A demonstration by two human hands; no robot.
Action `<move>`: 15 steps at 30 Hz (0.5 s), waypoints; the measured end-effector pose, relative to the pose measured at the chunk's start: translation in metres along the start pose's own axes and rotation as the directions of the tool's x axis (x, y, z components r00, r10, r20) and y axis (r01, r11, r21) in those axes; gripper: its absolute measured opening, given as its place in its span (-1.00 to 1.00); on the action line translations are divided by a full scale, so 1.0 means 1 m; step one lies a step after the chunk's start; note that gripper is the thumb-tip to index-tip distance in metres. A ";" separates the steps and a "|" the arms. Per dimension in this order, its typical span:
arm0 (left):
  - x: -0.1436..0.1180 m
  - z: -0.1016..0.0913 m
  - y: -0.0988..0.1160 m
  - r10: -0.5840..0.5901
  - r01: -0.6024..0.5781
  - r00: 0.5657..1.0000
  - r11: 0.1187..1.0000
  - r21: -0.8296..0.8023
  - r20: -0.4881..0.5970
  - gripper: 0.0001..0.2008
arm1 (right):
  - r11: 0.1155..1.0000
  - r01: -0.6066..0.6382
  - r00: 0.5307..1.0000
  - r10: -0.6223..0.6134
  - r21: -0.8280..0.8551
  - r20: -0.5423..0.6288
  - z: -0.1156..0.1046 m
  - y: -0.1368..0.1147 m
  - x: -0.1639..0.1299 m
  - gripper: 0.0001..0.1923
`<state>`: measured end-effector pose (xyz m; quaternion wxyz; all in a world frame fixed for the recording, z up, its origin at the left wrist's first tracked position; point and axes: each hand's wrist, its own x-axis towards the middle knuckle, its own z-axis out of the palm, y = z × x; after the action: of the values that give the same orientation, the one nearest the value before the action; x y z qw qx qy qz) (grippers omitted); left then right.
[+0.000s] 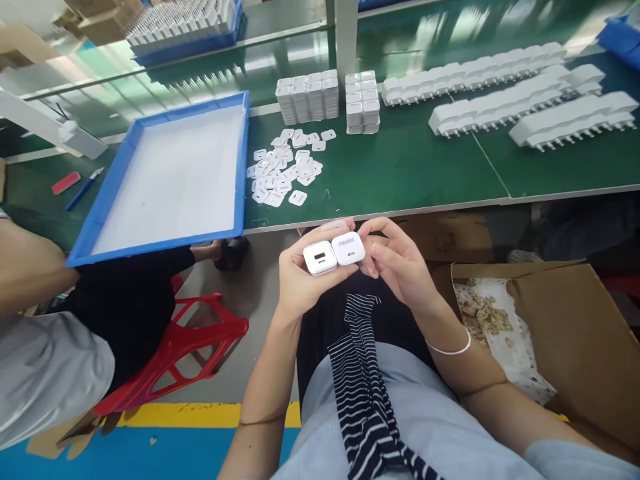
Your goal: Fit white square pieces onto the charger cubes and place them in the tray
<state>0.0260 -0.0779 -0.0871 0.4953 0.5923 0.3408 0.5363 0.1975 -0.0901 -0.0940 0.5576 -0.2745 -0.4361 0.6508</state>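
Two white charger adapters sit side by side in my left hand point(303, 267), whose fingers wrap round them. The left charger point(320, 257) faces me with a wide port and a narrow slot. On the right charger point(349, 248) a flat end face shows faint grey lettering and one slot. My right hand point(397, 259) is beside it, fingers curled and thumb bent in, fingertips at the charger's right edge. Whether a small piece is pinched there is hidden. Beyond my hands, loose white cover plates point(280, 170) lie in a pile on the green table point(390, 173).
Stacked white plates point(307, 97) and a smaller stack point(363, 103) stand behind the pile. Rows of white chargers point(505, 100) lie at right. A blue-rimmed tray point(244, 167) overhangs the table edge. A cardboard box point(575, 333) is at lower right; a co-worker point(50, 360) and red stool point(200, 333) are left.
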 end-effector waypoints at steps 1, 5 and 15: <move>0.000 0.000 0.002 0.006 -0.006 1.000 1.000 0.011 0.001 -0.49 | 1.000 0.009 1.000 -0.009 -0.007 0.000 0.001 0.001 -0.001 -0.77; 0.002 0.000 0.008 0.072 -0.073 0.997 0.995 0.069 0.014 -0.50 | 0.992 0.038 0.999 -0.038 -0.116 -0.002 0.000 0.000 -0.003 -0.74; 0.003 -0.002 0.009 0.000 -0.002 0.998 1.000 0.021 0.056 -0.42 | 0.943 0.103 0.992 -0.073 -0.316 0.105 -0.012 -0.034 0.037 -0.81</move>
<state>0.0239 -0.0769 -0.0773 0.4982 0.6126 0.3320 0.5160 0.2160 -0.0512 -0.0653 0.5135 -0.3118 -0.5731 0.5573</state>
